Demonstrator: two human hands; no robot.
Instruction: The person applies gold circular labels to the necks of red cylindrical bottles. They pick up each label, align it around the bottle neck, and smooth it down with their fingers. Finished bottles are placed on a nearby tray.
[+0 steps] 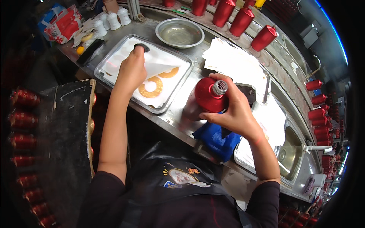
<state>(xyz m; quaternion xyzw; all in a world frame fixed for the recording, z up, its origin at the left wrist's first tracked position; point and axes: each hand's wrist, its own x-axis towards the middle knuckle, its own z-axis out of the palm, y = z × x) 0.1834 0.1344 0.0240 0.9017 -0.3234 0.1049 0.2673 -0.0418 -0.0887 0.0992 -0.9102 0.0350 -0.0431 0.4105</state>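
Note:
In my right hand [237, 108] is a glossy red bottle [205, 99], its bare silver threaded neck tilted up toward me. Thumb and fingers wrap round its shoulder, above the steel bench. My left hand [133, 70] is closed over a metal tray [164, 107], a black cover on one fingertip. It grips a thin white paper sheet [157, 65], part of which is lifted; the exact pinch point is hidden. Under the raised sheet lie gold ring-shaped decals [146, 92] on white paper. One ring shows nearly whole, another only partly.
A metal bowl of liquid [179, 33] stands beyond the tray. Stacked white papers [232, 60] lie to the right, with a blue cloth [218, 141] at the bench edge. Red bottles [264, 38] line the conveyor behind. A sink [291, 152] is far right, a dark board [64, 129] at left.

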